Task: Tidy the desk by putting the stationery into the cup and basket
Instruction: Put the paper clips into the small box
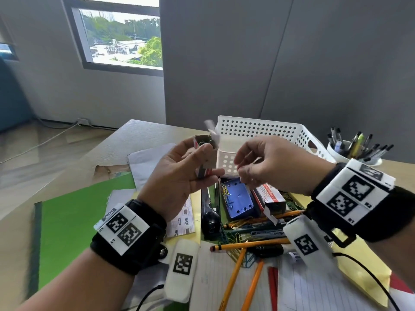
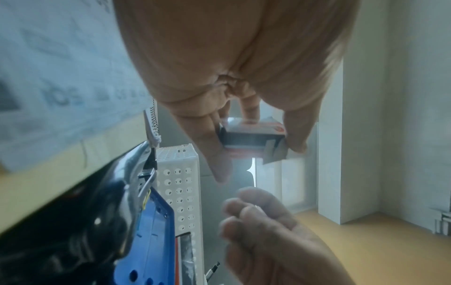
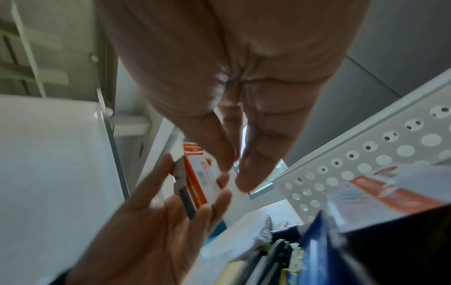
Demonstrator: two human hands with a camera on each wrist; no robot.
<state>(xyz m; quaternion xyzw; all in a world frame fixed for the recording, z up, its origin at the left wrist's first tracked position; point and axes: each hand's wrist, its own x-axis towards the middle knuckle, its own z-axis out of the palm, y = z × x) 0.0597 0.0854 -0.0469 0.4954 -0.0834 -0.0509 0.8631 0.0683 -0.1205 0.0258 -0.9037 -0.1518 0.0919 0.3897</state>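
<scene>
My left hand (image 1: 207,160) holds a small red and white box (image 1: 203,172) upright above the desk, its top flap open. The left wrist view shows the thumb and fingers pinching that box (image 2: 253,135) by its sides. My right hand (image 1: 241,163) hovers just right of it, fingers loosely curled, and I see nothing between them (image 3: 235,173). The white perforated basket (image 1: 258,129) stands right behind both hands. At the far right a white cup (image 1: 334,151) holds several pens.
Under the hands lie a blue tray (image 1: 238,198) with paper clips, a second red and white box (image 1: 271,196), a black stapler (image 1: 210,212), pencils (image 1: 249,245) and loose clips (image 1: 233,234). A green folder (image 1: 74,221) and papers cover the left side.
</scene>
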